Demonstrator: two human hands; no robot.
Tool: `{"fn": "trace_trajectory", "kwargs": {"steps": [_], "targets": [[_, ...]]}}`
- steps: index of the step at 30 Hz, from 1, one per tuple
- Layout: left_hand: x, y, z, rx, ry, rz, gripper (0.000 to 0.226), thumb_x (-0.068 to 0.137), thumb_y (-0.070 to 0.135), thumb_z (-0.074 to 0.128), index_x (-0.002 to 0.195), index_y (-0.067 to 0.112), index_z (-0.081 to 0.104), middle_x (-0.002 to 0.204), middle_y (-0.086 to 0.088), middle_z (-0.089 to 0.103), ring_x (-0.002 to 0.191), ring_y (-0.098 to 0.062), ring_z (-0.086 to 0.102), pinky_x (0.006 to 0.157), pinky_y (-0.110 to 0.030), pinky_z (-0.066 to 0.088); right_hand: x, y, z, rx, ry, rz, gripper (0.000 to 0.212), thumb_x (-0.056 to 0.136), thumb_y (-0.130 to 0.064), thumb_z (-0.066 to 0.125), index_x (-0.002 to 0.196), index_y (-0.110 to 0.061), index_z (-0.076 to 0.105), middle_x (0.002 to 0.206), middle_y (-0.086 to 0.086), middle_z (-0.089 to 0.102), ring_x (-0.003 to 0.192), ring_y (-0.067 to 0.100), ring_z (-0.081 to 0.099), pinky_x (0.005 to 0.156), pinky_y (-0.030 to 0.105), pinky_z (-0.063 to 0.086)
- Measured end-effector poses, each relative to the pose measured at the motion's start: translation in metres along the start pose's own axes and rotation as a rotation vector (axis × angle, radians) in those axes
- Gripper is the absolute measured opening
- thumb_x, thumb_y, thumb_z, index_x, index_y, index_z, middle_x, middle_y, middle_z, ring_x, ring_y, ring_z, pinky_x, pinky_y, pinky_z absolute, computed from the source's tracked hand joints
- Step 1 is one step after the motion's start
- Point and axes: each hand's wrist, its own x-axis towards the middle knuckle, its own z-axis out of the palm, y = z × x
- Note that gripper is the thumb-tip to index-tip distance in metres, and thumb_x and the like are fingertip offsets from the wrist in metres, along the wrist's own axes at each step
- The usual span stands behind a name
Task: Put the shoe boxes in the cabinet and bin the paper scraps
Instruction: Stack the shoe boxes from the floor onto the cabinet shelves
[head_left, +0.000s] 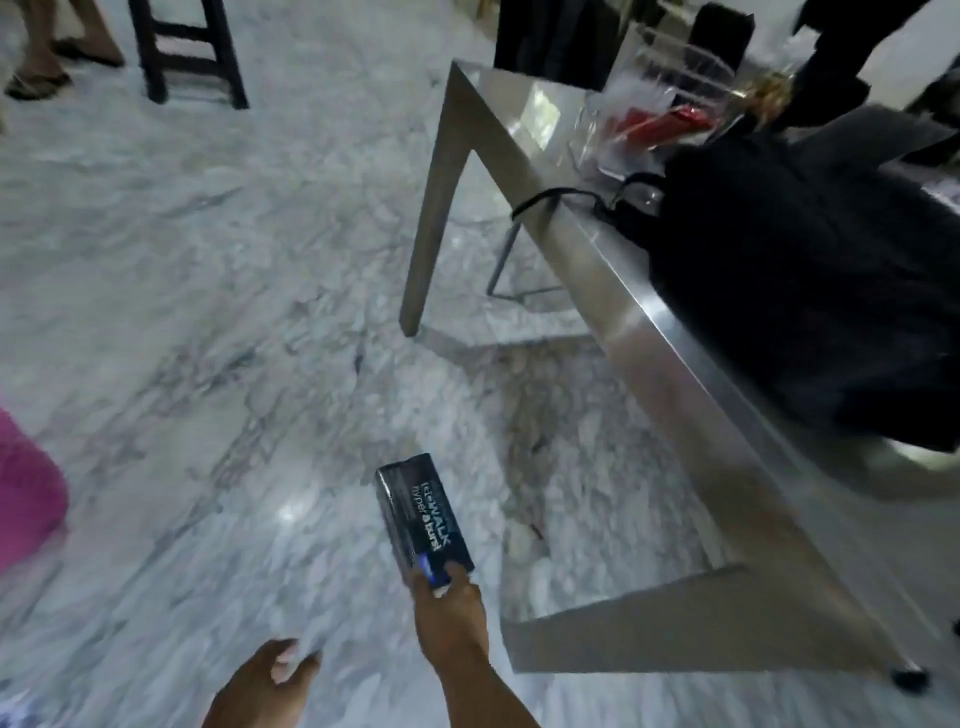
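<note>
While held out, box (423, 512) extends beyond right hand (451, 603).

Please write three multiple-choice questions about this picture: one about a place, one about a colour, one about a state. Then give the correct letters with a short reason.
1. Where is the black bag?
A. on the table
B. on the floor
C. on the stool

2. What colour is the shoe box?
A. white
B. black
C. red

3. What does the right hand do?
A. hangs free
B. presses the table
C. grips the box

Answers:
1 A, the bag rests on the tabletop.
2 B, its sides are black with pale lettering.
3 C, fingers curl round the box's near end.
</note>
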Motion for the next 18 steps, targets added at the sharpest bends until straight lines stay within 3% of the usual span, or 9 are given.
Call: {"fn": "trace_trajectory", "kwargs": {"steps": [4, 8, 12, 16, 18], "targets": [[0.042, 0.032, 0.042, -0.034, -0.054, 0.099, 0.04, 0.092, 0.045, 0.068, 0.126, 0.024, 0.065, 0.135, -0.001, 0.066, 0.121, -0.024, 0.063, 0.093, -0.031, 0.048, 0.08, 0.021, 0.004, -0.025, 0.046, 0.037, 0.068, 0.096, -0.064, 0.049, 0.147, -0.02, 0.042, 0.14, 0.015, 0.054, 0.129, 0.036, 0.053, 0.106, 0.042, 0.046], [0.103, 0.027, 0.092, -0.1, -0.082, 0.066, 0.046, 0.093, 0.044, 0.066, 0.134, 0.024, 0.06, 0.131, -0.002, 0.065, 0.09, -0.015, 0.065, 0.07, -0.025, 0.048, 0.154, 0.044, 0.027, 0.033, 0.062, 0.084, 0.068, 0.094, -0.063, 0.053, 0.145, -0.018, 0.045, 0.14, 0.017, 0.055, 0.128, 0.037, 0.054, 0.105, 0.046, 0.048], [0.17, 0.025, 0.141, -0.282, -0.145, -0.063, 0.054, 0.091, 0.043, 0.07, 0.14, 0.026, 0.055, 0.133, -0.001, 0.06, 0.101, -0.022, 0.063, 0.091, -0.042, 0.059, 0.221, 0.069, 0.051, 0.021, 0.048, 0.051, 0.071, 0.094, -0.055, 0.06, 0.152, -0.02, 0.038, 0.145, 0.012, 0.052, 0.13, 0.033, 0.054, 0.102, 0.043, 0.049], [0.217, 0.031, 0.179, -0.425, -0.293, -0.142, 0.069, 0.09, 0.049, 0.07, 0.15, 0.032, 0.041, 0.151, 0.001, 0.046, 0.129, -0.022, 0.053, 0.096, -0.043, 0.056, 0.278, 0.098, 0.074, -0.013, 0.01, -0.046, 0.083, 0.094, -0.045, 0.063, 0.16, -0.019, 0.022, 0.161, 0.008, 0.035, 0.144, 0.03, 0.042, 0.113, 0.048, 0.041], [0.232, 0.031, 0.192, -0.475, -0.365, -0.18, 0.078, 0.086, 0.056, 0.072, 0.152, 0.033, 0.037, 0.157, -0.001, 0.041, 0.136, -0.023, 0.047, 0.101, -0.046, 0.053, 0.294, 0.113, 0.083, 0.075, -0.006, -0.036, 0.092, 0.092, -0.046, 0.066, 0.163, -0.023, 0.012, 0.161, 0.007, 0.037, 0.144, 0.029, 0.043, 0.114, 0.048, 0.04]]}}
